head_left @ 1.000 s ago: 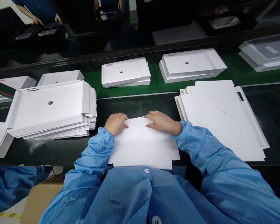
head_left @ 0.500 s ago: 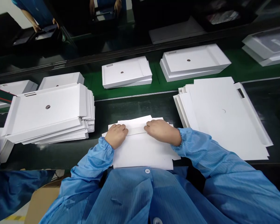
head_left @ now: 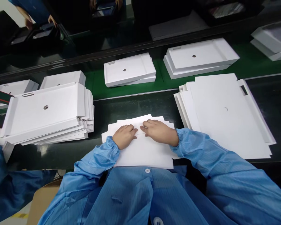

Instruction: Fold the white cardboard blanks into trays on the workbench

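A white cardboard sheet with stepped, notched edges lies flat in front of me, its near edge against my smock. A crease crosses it, with a raised strip along it near my fingers. My left hand grips at this crease, fingers curled and thumb close to them. Just to its right, my right hand pinches the same crease, its fingertips almost meeting the left ones. The cardboard under both palms is hidden.
Folded white trays form a stack at left. Flat notched blanks are piled at right. Several white boxes stand on the green belt behind. A co-worker's sleeve reaches in at left; other people's hands show at the back.
My hands first held the sheet's far edge, then came nearer to the crease, exposing the notched far part. Both have since moved closer together. A co-worker's hand has appeared at left.
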A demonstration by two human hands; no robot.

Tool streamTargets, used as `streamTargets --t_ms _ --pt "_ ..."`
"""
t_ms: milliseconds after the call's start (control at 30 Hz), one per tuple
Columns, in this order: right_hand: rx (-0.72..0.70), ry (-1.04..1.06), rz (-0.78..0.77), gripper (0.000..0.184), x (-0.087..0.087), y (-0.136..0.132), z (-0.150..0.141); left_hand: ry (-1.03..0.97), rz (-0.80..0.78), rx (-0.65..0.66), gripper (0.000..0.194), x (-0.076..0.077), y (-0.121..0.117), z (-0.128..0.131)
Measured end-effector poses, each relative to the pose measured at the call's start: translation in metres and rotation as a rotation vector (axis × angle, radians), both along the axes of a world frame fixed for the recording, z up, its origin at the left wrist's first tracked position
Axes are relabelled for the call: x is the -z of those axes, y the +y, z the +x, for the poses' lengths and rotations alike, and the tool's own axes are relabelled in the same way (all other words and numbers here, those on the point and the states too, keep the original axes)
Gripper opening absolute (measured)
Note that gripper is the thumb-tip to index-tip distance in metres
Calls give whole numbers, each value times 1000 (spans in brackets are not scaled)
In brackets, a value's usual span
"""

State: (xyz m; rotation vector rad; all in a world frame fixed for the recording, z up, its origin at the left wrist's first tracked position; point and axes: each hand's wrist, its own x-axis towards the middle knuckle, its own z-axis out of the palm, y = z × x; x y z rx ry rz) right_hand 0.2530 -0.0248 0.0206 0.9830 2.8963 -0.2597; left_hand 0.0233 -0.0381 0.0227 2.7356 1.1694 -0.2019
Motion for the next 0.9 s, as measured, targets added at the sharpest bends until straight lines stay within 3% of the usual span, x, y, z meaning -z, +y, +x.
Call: streamTargets --t_ms 233,467,633,733,900 --pt "-41 -19 2 31 -6 0 -3 -41 68 -11 36 10 -5 0" --pt "24 -21 -46 32 -5 4 -5 -18 -56 -83 37 6 5 8" --pt "82 4 -221 30 -3 29 -7 -46 -161 -245 33 -1 17 6" --pt "158 56 -281 32 -2 38 -5 -27 -144 -325 32 -5 18 0" --pt "139 77 -102 28 -1 31 1 31 -19 -263 41 -5 18 -15"
